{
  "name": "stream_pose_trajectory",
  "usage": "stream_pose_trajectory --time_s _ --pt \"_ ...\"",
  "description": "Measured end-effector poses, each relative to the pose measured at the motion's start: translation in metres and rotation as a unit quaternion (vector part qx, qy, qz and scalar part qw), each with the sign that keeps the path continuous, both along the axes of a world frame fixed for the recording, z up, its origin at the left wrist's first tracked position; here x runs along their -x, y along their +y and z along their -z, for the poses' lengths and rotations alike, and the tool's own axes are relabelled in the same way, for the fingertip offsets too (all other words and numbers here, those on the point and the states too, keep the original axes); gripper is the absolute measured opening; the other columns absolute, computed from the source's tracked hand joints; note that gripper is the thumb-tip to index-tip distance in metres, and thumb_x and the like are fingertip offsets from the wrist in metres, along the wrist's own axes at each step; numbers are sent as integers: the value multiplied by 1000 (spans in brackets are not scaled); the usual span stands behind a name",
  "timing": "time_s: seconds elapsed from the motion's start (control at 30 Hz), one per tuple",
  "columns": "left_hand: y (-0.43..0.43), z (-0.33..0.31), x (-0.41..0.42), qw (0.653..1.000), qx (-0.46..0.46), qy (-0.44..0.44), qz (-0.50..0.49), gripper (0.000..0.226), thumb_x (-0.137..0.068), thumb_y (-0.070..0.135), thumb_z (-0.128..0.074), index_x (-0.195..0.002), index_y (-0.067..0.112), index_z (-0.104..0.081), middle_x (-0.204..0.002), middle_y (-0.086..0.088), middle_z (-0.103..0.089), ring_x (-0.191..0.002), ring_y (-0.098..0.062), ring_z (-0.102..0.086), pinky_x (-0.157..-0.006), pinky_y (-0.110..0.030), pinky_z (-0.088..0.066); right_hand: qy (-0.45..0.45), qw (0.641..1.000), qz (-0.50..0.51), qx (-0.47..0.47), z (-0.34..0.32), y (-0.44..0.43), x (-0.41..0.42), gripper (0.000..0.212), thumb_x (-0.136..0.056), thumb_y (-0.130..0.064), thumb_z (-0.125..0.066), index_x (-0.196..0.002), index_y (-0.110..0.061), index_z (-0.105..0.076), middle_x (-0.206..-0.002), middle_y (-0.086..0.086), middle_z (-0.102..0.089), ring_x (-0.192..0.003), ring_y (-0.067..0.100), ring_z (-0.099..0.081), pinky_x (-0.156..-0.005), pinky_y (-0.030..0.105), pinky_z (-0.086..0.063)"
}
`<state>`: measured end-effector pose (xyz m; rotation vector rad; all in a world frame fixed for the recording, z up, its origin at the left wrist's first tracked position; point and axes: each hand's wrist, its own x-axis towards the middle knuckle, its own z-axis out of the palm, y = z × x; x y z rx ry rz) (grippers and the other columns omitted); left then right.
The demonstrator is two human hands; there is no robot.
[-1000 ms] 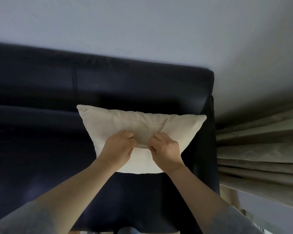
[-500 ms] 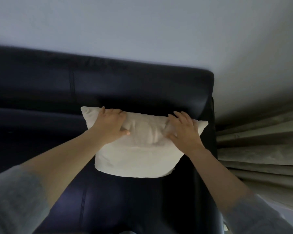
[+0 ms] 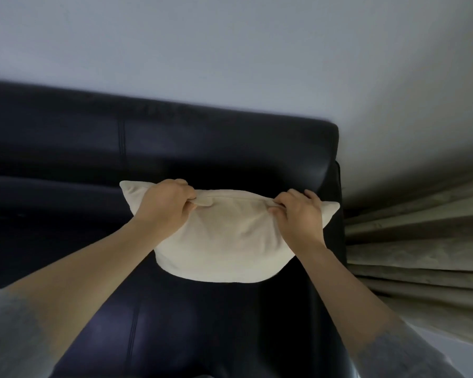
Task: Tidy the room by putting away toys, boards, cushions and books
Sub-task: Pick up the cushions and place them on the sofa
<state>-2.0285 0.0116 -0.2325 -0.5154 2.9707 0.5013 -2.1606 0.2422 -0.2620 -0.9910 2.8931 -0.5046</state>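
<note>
Cushion, cream, long axis left-right on the dark sofa against its backrest, top edge pinched by curled fingers of left hand and right hand; curtain rightward.

One cushion, one sofa, two hands, seemingly one curtain.

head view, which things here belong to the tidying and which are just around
In the job:
cream cushion, gripped along its top edge by the left hand and the right hand
dark sofa behind and below it

Just there:
pleated curtain at the right
pale wall behind the sofa
</note>
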Motion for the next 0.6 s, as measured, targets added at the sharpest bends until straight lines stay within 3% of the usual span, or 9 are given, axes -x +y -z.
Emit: stream_pose_trajectory --time_s 0.1,0.23,0.3,0.43,0.6 --pt "1 -4 -10 1000 -4 1 -16 18 -93 21 -54 -86 12 -68 -85 0 -59 -80 -15 -53 -66 -27 -44 19 1000 -6 0 -4 -2 -3 13 -91 -27 -61 -84 -18 -67 -81 -5 -63 -78 16 -59 -110 38 -30" --pt "9 3 -12 999 4 -30 -32 24 -96 22 -46 -97 16 -70 -94 1 -63 -89 -17 -56 -78 -32 -50 -77 990 10 -122 -1 -5 -9 22 -98 -29 -46 -103 -22 -66 -101 -4 -62 -99 16 -57 -116 34 -19" --pt "17 3 -11 999 0 -15 -38 24 -95 23 -46 -99 15 -68 -97 0 -64 -91 -17 -56 -83 -32 -49 -98 984 46 -142 3 -2 -13 24 -98 -29 -46 -114 -23 -63 -113 -3 -61 -109 17 -54 -117 36 -20" --pt "27 -5 -29 997 -30 41 -49 16 -90 20 -57 -99 11 -68 -99 0 -64 -98 -20 -56 -83 -29 -46 -96 991 58 -67 -6 -3 -38 37 -92 -30 -60 -128 -20 -56 -129 -1 -56 -126 20 -46 -115 39 -26" --pt "35 -20 -85 988 -61 60 -130 26 -90 23 -61 -114 13 -65 -107 1 -63 -103 -20 -55 -87 -32 -48 -143 990 -18 8 -37 -27 -97 38 -94 -28 -58 -131 -18 -54 -131 -3 -52 -122 16 -47 -100 25 -38"
